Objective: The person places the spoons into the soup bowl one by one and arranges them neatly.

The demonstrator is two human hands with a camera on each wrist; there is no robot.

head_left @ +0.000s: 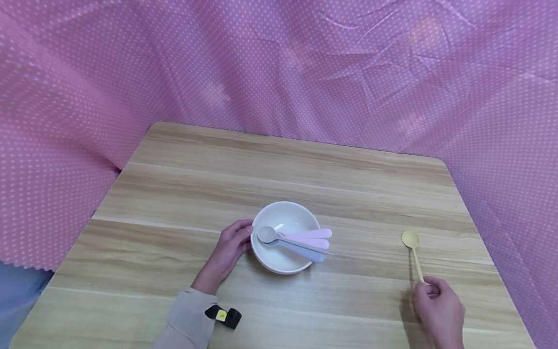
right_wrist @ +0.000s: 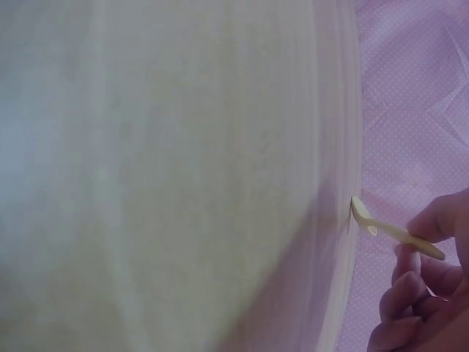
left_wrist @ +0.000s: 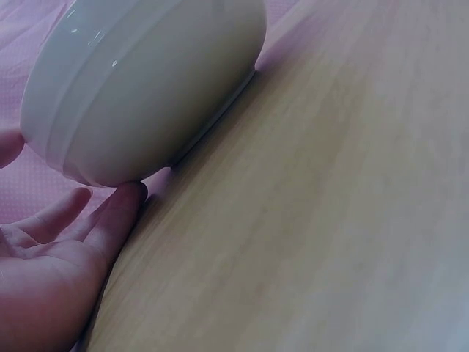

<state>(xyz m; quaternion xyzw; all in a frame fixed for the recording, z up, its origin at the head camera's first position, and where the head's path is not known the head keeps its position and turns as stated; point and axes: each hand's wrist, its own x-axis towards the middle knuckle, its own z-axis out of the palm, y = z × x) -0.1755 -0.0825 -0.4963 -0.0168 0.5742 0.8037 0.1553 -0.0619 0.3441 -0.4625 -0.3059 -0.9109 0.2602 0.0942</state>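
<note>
A white bowl [head_left: 285,265] stands on the wooden table, with several spoons leaning in it. A grey spoon [head_left: 267,234] lies on top, over two pink spoon handles [head_left: 320,238] and a pale blue one [head_left: 315,256], which stick out past the right rim. My left hand [head_left: 228,247] rests against the bowl's left side; in the left wrist view its fingertips [left_wrist: 132,192] touch the outer wall low down. To the right, my right hand [head_left: 440,308] pinches a yellow spoon [head_left: 410,239] by the handle end between thumb and fingers, its round head pointing away from me.
The wooden table [head_left: 305,165] has rounded far corners. Pink dotted cloth [head_left: 279,72] hangs behind it and along both sides. A black strap with a yellow tag [head_left: 222,315] is on the left sleeve.
</note>
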